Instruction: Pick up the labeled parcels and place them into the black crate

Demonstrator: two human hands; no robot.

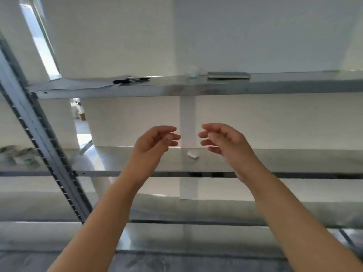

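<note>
No labeled parcel and no black crate shows in the head view. My left hand (157, 141) and my right hand (220, 139) are raised side by side in front of a metal shelving unit (176, 89), over its middle shelf. Both hands have loosely curled fingers that face each other across a small gap, and neither holds anything. A small white oval object (193, 154) lies on the middle shelf just below and between the fingertips.
A black marker (130, 80) lies on papers (74, 85) on the upper shelf, with a flat grey block (228, 75) to its right. A slotted metal upright (39, 130) runs diagonally at the left. Wrapped rolls (17, 156) sit at far left.
</note>
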